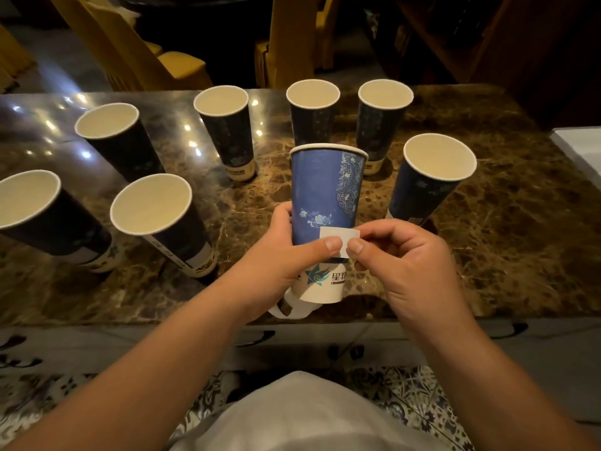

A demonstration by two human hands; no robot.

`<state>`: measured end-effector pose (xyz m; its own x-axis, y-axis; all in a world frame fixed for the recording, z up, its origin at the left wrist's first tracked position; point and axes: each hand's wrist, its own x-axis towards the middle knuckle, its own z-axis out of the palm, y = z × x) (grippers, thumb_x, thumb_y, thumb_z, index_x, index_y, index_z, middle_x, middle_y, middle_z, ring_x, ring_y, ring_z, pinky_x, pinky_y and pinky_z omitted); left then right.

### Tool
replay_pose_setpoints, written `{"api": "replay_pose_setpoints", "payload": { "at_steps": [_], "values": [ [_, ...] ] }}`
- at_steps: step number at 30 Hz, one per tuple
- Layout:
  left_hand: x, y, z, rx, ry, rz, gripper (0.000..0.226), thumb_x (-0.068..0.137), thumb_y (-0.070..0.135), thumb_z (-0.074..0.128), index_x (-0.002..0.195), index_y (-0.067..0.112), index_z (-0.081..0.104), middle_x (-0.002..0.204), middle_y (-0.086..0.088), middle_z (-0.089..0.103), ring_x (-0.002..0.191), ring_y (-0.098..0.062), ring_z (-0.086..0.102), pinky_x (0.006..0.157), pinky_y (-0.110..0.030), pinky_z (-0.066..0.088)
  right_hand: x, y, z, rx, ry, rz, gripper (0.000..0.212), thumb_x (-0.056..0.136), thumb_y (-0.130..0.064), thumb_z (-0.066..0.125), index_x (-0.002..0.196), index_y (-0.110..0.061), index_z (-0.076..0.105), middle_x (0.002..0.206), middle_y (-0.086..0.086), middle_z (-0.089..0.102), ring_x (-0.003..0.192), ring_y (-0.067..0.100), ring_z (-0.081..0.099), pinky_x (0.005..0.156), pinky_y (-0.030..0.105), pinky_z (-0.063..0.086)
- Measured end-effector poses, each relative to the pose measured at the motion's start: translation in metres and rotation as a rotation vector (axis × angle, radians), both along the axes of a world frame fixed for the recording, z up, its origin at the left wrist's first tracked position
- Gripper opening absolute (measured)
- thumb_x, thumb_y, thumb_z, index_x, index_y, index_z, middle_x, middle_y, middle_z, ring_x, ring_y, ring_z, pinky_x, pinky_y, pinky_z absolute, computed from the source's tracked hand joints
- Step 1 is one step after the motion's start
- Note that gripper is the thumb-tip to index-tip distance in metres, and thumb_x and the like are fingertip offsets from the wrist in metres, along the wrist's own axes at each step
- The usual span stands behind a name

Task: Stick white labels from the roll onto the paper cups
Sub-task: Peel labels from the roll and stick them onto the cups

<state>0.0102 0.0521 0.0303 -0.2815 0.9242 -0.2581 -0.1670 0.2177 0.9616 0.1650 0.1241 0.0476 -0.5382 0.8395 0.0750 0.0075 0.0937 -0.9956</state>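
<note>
My left hand grips a tall blue paper cup upright above the table's near edge, thumb across its front. A white label lies against the cup's lower front. My right hand pinches the label's right end between thumb and forefinger. Under the cup, part of the white label roll shows beneath my left hand, with a strip curling off it. Several dark blue paper cups stand open on the table, such as one at the left front and one at the right.
The cups form a loose arc on a glossy brown marble table. A white object lies at the table's right edge. Yellow chairs stand behind the table. Patterned floor and my white-clothed lap lie below.
</note>
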Motion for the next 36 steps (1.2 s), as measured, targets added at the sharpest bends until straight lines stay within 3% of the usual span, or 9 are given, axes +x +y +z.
{"api": "replay_pose_setpoints", "payload": {
  "at_steps": [3,9,12,17,21,24,27,32,36],
  "values": [
    [0.0,-0.002,-0.002,0.037,0.025,0.014,0.079,0.068,0.03,0.078,0.133,0.03,0.035,0.123,-0.004,0.063,0.105,-0.021,0.069,0.093,-0.048,0.053,0.001,-0.001,-0.002,0.021,-0.018,-0.006,0.018,0.082,-0.003,0.071,0.082,-0.021,0.072,0.069,-0.011,0.07,0.065,0.002,0.066,0.059,0.015,0.052],
    [0.002,-0.005,-0.002,0.074,0.08,-0.013,0.081,0.067,0.027,0.08,0.134,0.033,0.035,0.123,-0.001,0.063,0.108,-0.019,0.067,0.094,-0.048,0.053,0.005,-0.005,-0.007,0.174,-0.126,-0.08,0.012,0.08,-0.015,0.075,0.079,-0.025,0.069,0.073,-0.008,0.069,0.067,0.006,0.066,0.059,0.018,0.054],
    [-0.001,-0.007,-0.001,0.084,0.044,-0.043,0.079,0.063,0.029,0.079,0.132,0.032,0.04,0.121,0.001,0.066,0.11,-0.019,0.066,0.094,-0.046,0.052,0.008,-0.001,-0.005,0.146,-0.16,-0.063,0.011,0.075,-0.026,0.077,0.076,-0.022,0.067,0.065,-0.006,0.064,0.06,0.006,0.058,0.055,0.021,0.054],
    [-0.006,-0.01,0.001,0.093,-0.003,-0.135,0.08,0.068,0.025,0.076,0.138,0.032,0.038,0.131,-0.002,0.061,0.118,-0.023,0.061,0.098,-0.046,0.049,0.008,0.005,-0.006,0.063,-0.125,0.045,0.017,0.073,-0.017,0.079,0.076,-0.016,0.062,0.064,-0.007,0.06,0.06,0.007,0.055,0.054,0.017,0.05],
    [-0.006,-0.011,0.005,0.144,-0.018,-0.1,0.07,0.077,0.016,0.071,0.137,0.03,0.039,0.132,-0.003,0.059,0.119,-0.022,0.061,0.094,-0.039,0.052,0.006,0.005,-0.007,0.083,-0.098,0.069,0.018,0.076,-0.017,0.078,0.081,-0.023,0.061,0.074,-0.003,0.065,0.068,0.014,0.061,0.06,0.023,0.054],
    [-0.017,-0.007,0.007,0.204,0.05,0.046,0.075,0.075,0.021,0.077,0.135,0.041,0.037,0.136,0.004,0.057,0.125,-0.018,0.056,0.103,-0.047,0.045,0.002,0.009,-0.01,0.099,-0.122,0.044,0.017,0.081,-0.023,0.073,0.093,-0.027,0.062,0.085,-0.005,0.067,0.08,0.015,0.064,0.069,0.027,0.058],
    [-0.032,0.003,0.005,0.191,0.215,0.214,0.084,0.072,0.031,0.08,0.137,0.05,0.03,0.141,0.011,0.049,0.13,-0.013,0.049,0.107,-0.048,0.04,-0.004,0.014,-0.019,0.094,-0.186,0.028,0.016,0.084,-0.023,0.07,0.096,-0.029,0.061,0.086,-0.007,0.065,0.079,0.014,0.062,0.068,0.025,0.056],
    [-0.049,0.021,-0.014,0.123,0.387,0.341,0.088,0.074,0.009,0.079,0.144,0.03,0.028,0.129,0.018,0.049,0.122,-0.004,0.047,0.101,-0.029,0.043,-0.01,0.014,-0.044,0.189,-0.453,0.08,0.018,0.085,-0.029,0.069,0.1,-0.032,0.06,0.091,-0.011,0.062,0.081,0.007,0.059,0.068,0.023,0.054],
    [-0.052,0.028,-0.035,0.052,0.496,0.354,0.089,0.073,0.004,0.078,0.145,0.024,0.029,0.141,0.005,0.045,0.131,-0.011,0.041,0.101,-0.026,0.042,-0.013,0.005,-0.061,0.354,-0.588,0.175,0.033,0.086,-0.033,0.068,0.117,-0.03,0.057,0.107,-0.015,0.054,0.092,0.0,0.053,0.073,0.012,0.044]
  ]
}}
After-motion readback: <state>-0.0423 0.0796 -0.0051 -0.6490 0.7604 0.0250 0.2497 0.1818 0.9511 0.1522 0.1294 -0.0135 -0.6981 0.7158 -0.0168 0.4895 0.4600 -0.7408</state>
